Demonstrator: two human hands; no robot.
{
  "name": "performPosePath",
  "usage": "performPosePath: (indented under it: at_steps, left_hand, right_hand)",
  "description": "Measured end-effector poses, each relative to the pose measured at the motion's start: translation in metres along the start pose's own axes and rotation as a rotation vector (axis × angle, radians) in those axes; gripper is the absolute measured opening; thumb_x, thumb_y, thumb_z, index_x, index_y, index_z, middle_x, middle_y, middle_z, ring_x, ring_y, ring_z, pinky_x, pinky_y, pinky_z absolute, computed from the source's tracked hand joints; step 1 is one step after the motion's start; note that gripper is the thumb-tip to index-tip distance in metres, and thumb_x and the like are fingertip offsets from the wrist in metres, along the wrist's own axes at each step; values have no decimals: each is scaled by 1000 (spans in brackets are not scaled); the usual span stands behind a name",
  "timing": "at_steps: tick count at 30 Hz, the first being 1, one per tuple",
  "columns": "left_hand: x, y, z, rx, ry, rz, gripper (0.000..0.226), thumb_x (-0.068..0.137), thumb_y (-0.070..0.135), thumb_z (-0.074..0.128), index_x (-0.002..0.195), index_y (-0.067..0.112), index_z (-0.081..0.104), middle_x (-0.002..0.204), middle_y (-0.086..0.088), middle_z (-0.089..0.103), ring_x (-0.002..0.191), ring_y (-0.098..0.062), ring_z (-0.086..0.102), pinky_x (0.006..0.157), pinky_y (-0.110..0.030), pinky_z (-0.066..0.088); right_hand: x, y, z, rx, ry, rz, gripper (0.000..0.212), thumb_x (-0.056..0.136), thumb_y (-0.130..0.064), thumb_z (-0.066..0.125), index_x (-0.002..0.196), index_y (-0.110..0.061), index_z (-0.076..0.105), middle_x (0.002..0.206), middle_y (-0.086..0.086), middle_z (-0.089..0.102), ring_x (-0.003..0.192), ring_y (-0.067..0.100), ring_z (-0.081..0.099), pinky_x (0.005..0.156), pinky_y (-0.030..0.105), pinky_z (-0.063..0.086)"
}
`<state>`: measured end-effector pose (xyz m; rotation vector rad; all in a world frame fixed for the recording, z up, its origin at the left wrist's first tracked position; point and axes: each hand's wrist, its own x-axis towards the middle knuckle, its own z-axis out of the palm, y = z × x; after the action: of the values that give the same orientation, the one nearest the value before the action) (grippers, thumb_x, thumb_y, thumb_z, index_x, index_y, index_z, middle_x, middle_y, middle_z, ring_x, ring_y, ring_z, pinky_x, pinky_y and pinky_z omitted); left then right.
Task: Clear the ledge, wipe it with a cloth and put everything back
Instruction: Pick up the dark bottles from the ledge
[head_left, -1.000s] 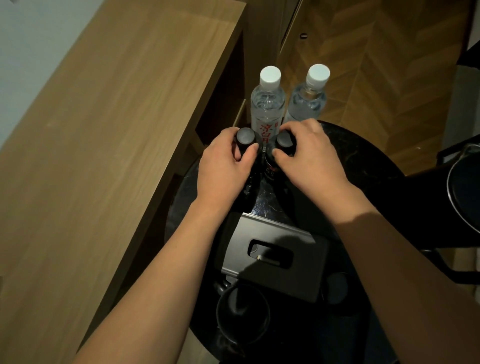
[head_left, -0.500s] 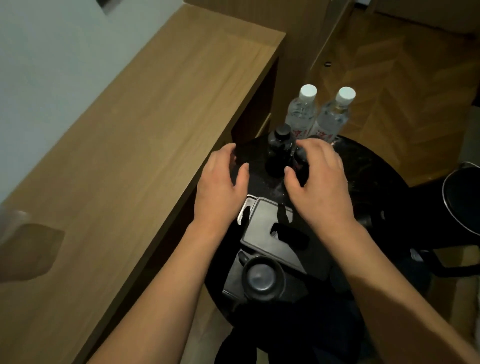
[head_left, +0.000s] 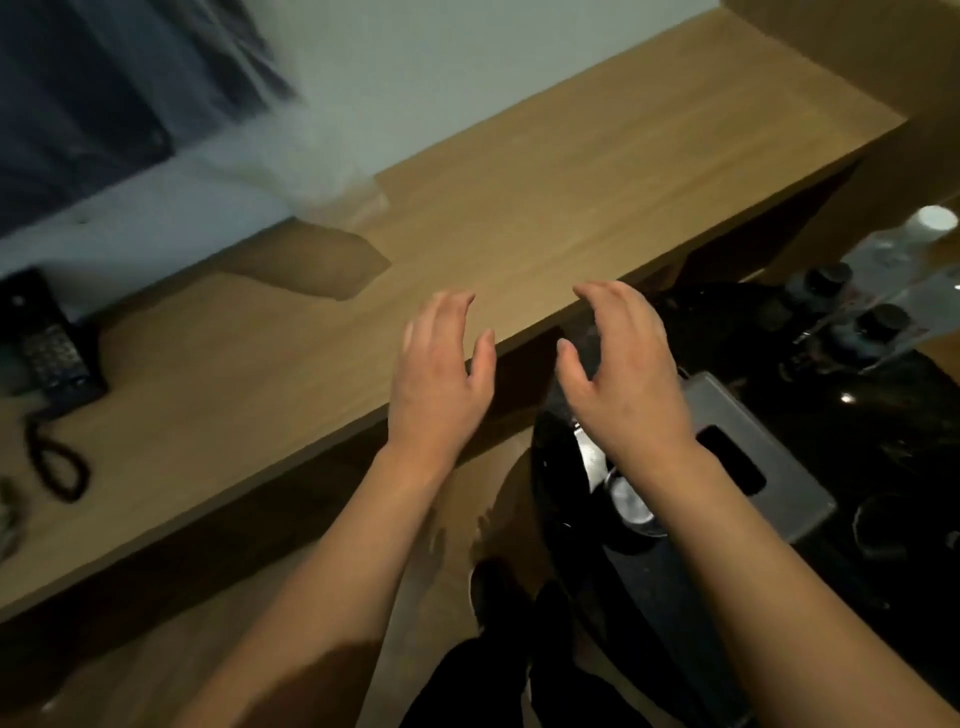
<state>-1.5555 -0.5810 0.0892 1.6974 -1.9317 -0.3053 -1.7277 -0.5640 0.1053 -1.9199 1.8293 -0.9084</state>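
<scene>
From the head view, the only 1 here, both hands hang empty in the air: the left hand (head_left: 441, 374) is spread loosely over the front edge of the ledge (head_left: 519, 208), fingers relaxed and a little curved, holding nothing, and the right hand (head_left: 623, 374) sits just beside it, past the edge and above the round black table (head_left: 909, 467), its fingers and thumb arched apart as if ready to take something, yet touching nothing. The ledge is a long wooden top against the pale wall; its long axis runs from lower left to upper right across the picture, with the far end pointing up towards the right corner. Most of its surface shows bare wood, so the clearing looks largely done, though a black telephone (head_left: 47, 348) with its coiled cord lies at the left end, and a pale blurred patch near the wall may be curtain or cloth, I cannot tell which. On the black table stand the things taken off: a grey tissue box (head_left: 779, 467), 2 dark-capped bottles (head_left: 852, 312) and clear water bottles (head_left: 930, 234) at the far side, blurred. No cloth can be made out for certain, so the wiping seems not yet begun, and putting everything back is left; I would judge the task somewhat under half done
</scene>
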Motion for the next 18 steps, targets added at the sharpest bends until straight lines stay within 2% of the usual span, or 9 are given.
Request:
performPosePath:
  at_steps: [7,9,12,18]
  left_hand:
    - [-73,-87,-89,91,190,-254,41,103,28,53,141,12,50,140,-6,54,134,-19,48,114,-41,41]
    - [-102,-116,-115,128,256,-353,41,102,28,53,140,11,52,138,-8,55,132,-23,49,112,-42,43]
    - [-157,-158,-156,170,364,-493,39,101,25,55,135,6,55,134,-12,58,130,-26,51,110,-43,44]
    - [-278,-220,-245,234,569,-727,37,101,21,57,136,8,54,135,-9,56,127,-21,52,109,-37,43]
  right_hand:
    - [-16,-101,73,37,-198,-284,48,92,-18,62,137,-9,49,138,7,51,130,19,42,111,25,28]
    - [-26,-137,97,49,-265,-366,48,92,-18,62,138,-9,49,138,8,50,130,18,40,110,22,26]
    - [-51,-197,135,66,-388,-484,50,93,-20,61,140,-12,47,140,6,48,131,16,39,109,20,23]
    - [-125,-322,198,116,-638,-701,54,92,-22,62,143,-18,44,144,1,44,135,14,38,114,28,30]
